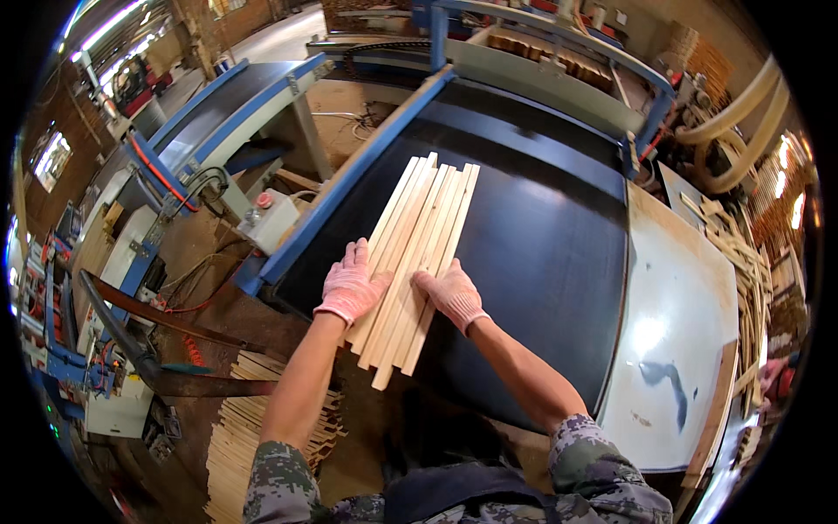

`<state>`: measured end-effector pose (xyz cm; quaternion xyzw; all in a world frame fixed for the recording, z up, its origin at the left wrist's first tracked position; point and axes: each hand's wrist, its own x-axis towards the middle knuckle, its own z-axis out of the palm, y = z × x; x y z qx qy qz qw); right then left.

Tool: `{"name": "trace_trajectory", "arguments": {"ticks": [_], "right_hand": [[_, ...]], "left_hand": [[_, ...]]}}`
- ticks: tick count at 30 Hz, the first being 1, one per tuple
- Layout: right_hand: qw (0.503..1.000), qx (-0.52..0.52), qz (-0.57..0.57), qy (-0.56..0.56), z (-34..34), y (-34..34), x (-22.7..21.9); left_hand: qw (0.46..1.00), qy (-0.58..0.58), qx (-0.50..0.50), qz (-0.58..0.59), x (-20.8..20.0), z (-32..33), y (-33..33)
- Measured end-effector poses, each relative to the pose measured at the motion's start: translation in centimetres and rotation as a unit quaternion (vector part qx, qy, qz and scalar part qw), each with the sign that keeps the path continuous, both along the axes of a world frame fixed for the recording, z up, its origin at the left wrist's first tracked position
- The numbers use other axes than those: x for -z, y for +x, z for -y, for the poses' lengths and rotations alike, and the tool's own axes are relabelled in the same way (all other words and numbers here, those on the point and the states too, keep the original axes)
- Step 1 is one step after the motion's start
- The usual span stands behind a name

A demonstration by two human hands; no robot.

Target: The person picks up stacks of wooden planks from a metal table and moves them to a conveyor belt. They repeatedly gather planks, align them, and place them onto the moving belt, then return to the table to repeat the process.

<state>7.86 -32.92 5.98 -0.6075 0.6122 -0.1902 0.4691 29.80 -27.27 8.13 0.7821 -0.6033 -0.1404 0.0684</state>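
Observation:
A bundle of pale wooden strips lies side by side over the near left part of a black conveyor belt, its near ends uneven and jutting past the belt's edge. My left hand, in a pinkish knit glove, presses along the bundle's left side, its thumb on top. On the right side, my right hand, gloved alike, grips the bundle with its thumb laid across the strips. The undersides of both hands' fingers are partly hidden by the wood.
More strips lie in a stack low on the left. A grey control box with a red button stands beside the belt's blue frame. A pale metal-topped table adjoins the belt on the right, with scrap wood beyond. A blue gantry spans the far end.

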Motion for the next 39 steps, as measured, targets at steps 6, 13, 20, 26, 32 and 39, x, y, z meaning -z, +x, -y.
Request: {"name": "trace_trajectory", "arguments": {"ticks": [6,13,20,26,32,39], "right_hand": [[0.998,-0.018,0.041,0.053,6.8,12.4,0.9],[0.967,-0.111,0.207,0.095,5.5,10.7,1.4],[0.951,-0.115,0.266,0.105,-6.8,-15.6,-1.3],[0.968,0.233,0.017,-0.094,-18.6,-48.1,-0.1],[0.733,0.472,-0.464,-0.157,-34.3,-75.3,-2.1],[0.771,0.505,-0.336,0.196,-42.9,-87.1,-3.9]], "left_hand": [[0.991,0.033,-0.018,0.125,-0.7,-0.2,0.8],[0.973,-0.06,-0.009,0.222,2.3,1.3,4.9],[0.971,-0.024,0.011,0.236,4.0,1.1,7.5],[0.971,-0.151,0.029,0.184,-0.5,-1.5,-5.9],[0.916,-0.123,0.133,-0.358,0.3,-10.9,-28.8],[0.806,0.01,0.245,-0.538,3.2,-14.2,-51.0]]}}
